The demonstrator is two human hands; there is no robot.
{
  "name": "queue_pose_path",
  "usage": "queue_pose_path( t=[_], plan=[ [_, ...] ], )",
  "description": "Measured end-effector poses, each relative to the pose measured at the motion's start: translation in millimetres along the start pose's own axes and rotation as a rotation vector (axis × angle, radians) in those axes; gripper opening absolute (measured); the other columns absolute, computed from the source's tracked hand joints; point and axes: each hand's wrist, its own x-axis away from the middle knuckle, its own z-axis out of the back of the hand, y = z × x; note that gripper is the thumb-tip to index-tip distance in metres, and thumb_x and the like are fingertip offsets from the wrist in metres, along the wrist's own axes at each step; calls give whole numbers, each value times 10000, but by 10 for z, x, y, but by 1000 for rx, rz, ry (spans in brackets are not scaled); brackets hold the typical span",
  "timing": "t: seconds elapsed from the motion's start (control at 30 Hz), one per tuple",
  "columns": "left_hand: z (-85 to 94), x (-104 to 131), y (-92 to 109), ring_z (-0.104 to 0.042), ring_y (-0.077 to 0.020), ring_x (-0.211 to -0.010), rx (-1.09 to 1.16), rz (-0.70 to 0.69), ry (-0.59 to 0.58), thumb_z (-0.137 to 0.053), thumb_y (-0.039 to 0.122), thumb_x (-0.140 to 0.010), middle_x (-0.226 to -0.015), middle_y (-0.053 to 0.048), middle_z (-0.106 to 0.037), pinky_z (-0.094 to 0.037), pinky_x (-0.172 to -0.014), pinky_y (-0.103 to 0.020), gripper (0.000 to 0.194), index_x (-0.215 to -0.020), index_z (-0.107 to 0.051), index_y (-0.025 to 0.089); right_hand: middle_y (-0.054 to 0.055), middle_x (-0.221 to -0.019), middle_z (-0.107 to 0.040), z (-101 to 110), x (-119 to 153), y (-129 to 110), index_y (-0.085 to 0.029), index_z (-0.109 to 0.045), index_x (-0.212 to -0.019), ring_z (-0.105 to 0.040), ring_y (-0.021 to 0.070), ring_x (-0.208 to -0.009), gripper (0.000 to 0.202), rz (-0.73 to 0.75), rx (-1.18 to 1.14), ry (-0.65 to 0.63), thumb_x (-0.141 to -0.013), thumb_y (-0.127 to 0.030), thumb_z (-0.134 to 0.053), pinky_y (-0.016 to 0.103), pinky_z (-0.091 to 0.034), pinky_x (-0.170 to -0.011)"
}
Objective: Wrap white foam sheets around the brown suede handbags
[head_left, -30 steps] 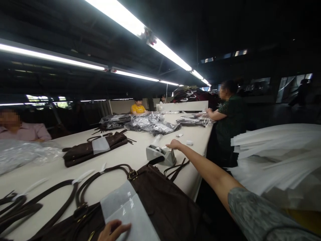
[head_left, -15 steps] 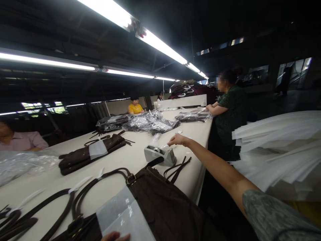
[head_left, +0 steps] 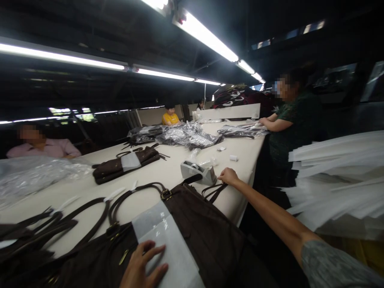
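A dark brown bag (head_left: 207, 224) lies at the near edge of the table, with a white paper band (head_left: 168, 240) wrapped around its middle. On the band's left side rests my left hand (head_left: 144, 266), its fingers spread and holding nothing. Just right of a grey tape dispenser (head_left: 198, 173) is my right hand (head_left: 228, 176), thumb and fingers pinched together beside the bag's thin straps. Whatever may be between those fingertips is too small to make out. The bag's handles (head_left: 132, 191) loop onto the tabletop.
Another banded brown bag (head_left: 102, 172), clear plastic (head_left: 36, 176) and plastic-wrapped bags (head_left: 189, 136) lie on the table (head_left: 168, 170). A small white roll (head_left: 233, 158) is beyond my right hand. White sheets (head_left: 339, 180) are stacked at right. Several people are around the table.
My right hand has moved from above the dispenser to its right side, lower down. My left hand has come further into view over the paper band. The view has shifted left.
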Motion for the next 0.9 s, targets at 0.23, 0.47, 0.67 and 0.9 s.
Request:
queue_pose_path(
  t=[0.23, 0.47, 0.67, 0.9],
  plan=[
    [133, 98, 439, -526, -255, -1186, 54, 91, -79, -597, 220, -777, -1226, -100, -569, -392, -1070, -428, 329, -1085, -714, 234, 62, -685, -722, -620, 868, -959, -111, -750, -840, -562, 78, -510, 235, 163, -577, -460, -796, -330, -677, 176, -450, -500],
    [203, 234, 434, -502, -247, -1251, 120, 77, -118, -572, 162, -785, -1349, -104, -532, -370, -1088, -396, 378, -1135, -691, 241, 13, -567, -672, -1624, 1526, -1682, -98, -692, -824, -501, 45, -401, 82, -54, -581, -637, -808, -118, -614, 142, -444, -433],
    [227, 255, 389, -399, -253, -1349, 180, 52, -123, -607, 147, -737, -1420, -78, -486, -297, -1139, -378, 405, -1121, -699, 238, -4, -548, -659, -2032, 1481, -1704, -129, -634, -938, -593, 99, -440, 162, -45, -360, -565, -781, -95, -607, 161, -453, -424],
    [217, 229, 384, -451, -279, -1300, 225, 58, -129, -618, 134, -724, -1389, -116, -505, -309, -1119, -391, 415, -1123, -700, 210, 29, -526, -654, -2076, 1266, -1712, -120, -642, -671, -602, 122, -447, 117, 17, -32, -690, -758, -180, -690, 179, -446, -430]
  ],
)
